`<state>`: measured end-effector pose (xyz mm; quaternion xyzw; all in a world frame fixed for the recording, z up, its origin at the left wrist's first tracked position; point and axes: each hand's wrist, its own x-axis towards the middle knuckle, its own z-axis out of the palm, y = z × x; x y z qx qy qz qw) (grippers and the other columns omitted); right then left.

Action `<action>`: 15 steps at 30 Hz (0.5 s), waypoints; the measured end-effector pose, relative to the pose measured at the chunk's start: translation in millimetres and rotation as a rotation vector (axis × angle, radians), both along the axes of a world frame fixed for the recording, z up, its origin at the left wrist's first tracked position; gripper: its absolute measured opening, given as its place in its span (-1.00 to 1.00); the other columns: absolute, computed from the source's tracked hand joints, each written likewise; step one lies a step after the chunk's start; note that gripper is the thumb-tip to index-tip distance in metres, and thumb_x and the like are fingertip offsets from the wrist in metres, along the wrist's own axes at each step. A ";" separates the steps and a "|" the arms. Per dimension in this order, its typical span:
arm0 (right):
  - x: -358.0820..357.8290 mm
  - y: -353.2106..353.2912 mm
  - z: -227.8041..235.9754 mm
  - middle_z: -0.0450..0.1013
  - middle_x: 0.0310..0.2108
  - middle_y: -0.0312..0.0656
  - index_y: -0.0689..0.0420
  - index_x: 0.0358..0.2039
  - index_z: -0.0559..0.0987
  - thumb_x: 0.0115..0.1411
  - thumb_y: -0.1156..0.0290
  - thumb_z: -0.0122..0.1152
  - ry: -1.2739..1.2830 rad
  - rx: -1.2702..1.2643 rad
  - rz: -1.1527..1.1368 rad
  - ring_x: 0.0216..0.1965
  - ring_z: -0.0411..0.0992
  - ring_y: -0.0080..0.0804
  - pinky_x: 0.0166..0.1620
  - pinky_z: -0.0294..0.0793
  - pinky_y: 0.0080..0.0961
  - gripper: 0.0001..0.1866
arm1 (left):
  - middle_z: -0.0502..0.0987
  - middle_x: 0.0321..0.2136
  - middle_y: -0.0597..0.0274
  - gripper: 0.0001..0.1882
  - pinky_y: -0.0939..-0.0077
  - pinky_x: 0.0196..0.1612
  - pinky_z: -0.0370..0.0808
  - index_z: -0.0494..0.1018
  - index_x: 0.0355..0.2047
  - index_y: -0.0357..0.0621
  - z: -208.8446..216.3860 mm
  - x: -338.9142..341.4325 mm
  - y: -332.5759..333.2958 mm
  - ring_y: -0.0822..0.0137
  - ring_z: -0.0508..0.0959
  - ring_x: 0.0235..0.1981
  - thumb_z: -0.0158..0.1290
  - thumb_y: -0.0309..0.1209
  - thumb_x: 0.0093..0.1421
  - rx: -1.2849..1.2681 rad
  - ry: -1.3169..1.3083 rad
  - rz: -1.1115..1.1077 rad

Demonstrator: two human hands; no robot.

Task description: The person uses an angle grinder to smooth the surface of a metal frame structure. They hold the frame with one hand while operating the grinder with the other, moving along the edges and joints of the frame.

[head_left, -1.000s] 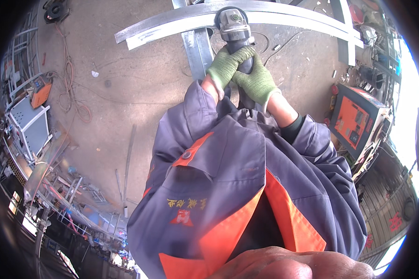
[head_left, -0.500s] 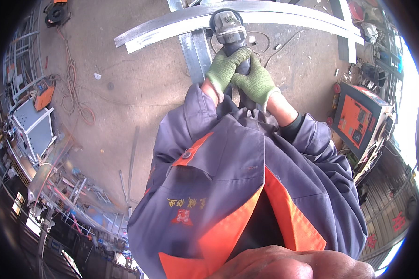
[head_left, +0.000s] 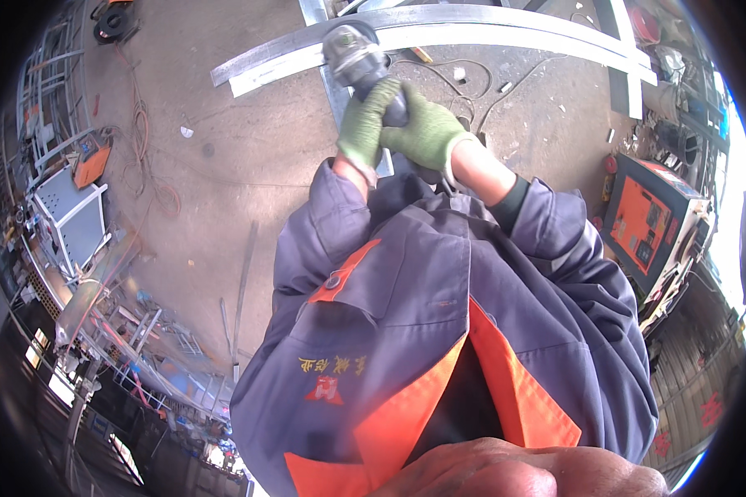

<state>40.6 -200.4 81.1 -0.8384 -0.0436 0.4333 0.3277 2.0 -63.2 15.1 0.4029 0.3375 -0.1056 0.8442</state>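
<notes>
Grey-and-black angle grinder (head_left: 356, 62) swung toward the left end of the long silver metal bar (head_left: 489, 35).
From where I stand, the green-gloved left hand (head_left: 365, 128) and green-gloved right hand (head_left: 428, 134) both close firmly round it, nearside of the bar; the working spot seems shifted leftward too, though blur hides whether it touches.

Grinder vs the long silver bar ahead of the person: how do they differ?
Size: the grinder is short and compact; the long silver bar spans much of the view.
Pose: the grinder points away from the person, angled left; the bar runs crosswise.
Support: the grinder is in the grip of the left hand and right hand; neither holds the bar.
Shared: both show grey metal surfaces.
</notes>
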 end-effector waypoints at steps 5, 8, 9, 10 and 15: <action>3.2 -5.2 -7.0 0.58 0.17 0.35 0.10 0.62 0.14 0.12 -0.04 0.41 -0.017 0.009 -0.030 0.25 0.56 0.25 0.29 0.53 -0.08 0.14 | 0.66 -0.18 0.28 -0.63 0.49 -0.13 0.62 0.61 0.04 -0.22 -1.1 4.0 -2.9 0.41 0.67 -0.21 0.34 -0.23 0.37 0.006 -0.104 -0.042; -1.0 -43.5 -10.9 0.61 0.13 0.35 0.18 0.63 0.11 0.10 -0.04 0.40 -0.033 -0.037 -0.106 0.22 0.59 0.24 0.27 0.56 -0.12 0.18 | 0.66 -0.16 0.32 -0.61 0.50 -0.08 0.60 0.59 0.08 -0.14 -4.7 8.7 -42.1 0.43 0.65 -0.18 0.36 -0.23 0.36 -0.038 -0.080 -0.109; -1.8 -54.9 -11.8 0.61 0.12 0.35 0.21 0.63 0.10 0.10 -0.04 0.40 -0.024 -0.049 -0.128 0.21 0.60 0.24 0.26 0.57 -0.14 0.19 | 0.65 -0.16 0.32 -0.60 0.48 -0.06 0.60 0.59 0.10 -0.13 -5.9 8.7 -53.0 0.42 0.65 -0.17 0.37 -0.23 0.36 -0.082 -0.075 -0.130; -2.6 -64.2 -11.4 0.61 0.12 0.36 0.20 0.63 0.09 0.09 -0.04 0.40 -0.044 -0.044 -0.126 0.21 0.60 0.24 0.26 0.57 -0.14 0.20 | 0.65 -0.14 0.31 -0.58 0.46 -0.02 0.60 0.57 0.12 -0.13 -7.4 8.8 -61.1 0.41 0.64 -0.14 0.37 -0.23 0.35 -0.087 -0.078 -0.162; 4.0 -58.1 -5.3 0.61 0.11 0.35 0.14 0.55 0.23 0.10 0.03 0.44 -0.016 -0.004 -0.075 0.20 0.60 0.25 0.28 0.55 -0.09 0.07 | 0.62 -0.02 0.25 -0.54 0.38 0.07 0.56 0.55 0.15 -0.14 -12.8 3.7 -52.5 0.35 0.62 -0.05 0.36 -0.24 0.33 0.052 -0.038 -0.100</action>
